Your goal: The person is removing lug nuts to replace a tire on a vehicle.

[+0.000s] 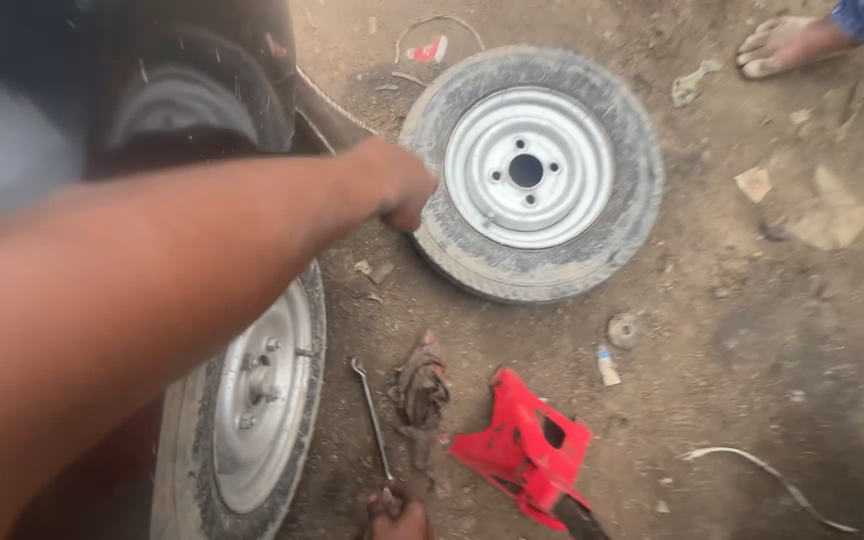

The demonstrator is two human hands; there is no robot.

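Foreground, bottom edge: right hand, grip closed on the lower end of a slim wrench lying on the dirt ground. Beside it: a grimy rag and a red jack. Left: mounted wheel, upright. Middle: left hand, fingers curled, holding nothing visible, at the edge of the loose wheel lying flat. Far corner: another person's bare foot.

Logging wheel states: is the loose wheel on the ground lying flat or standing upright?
Lying flat. The loose wheel rests on the dirt ground with its silver rim face and hub hole pointing up; the left hand reaches toward its edge.
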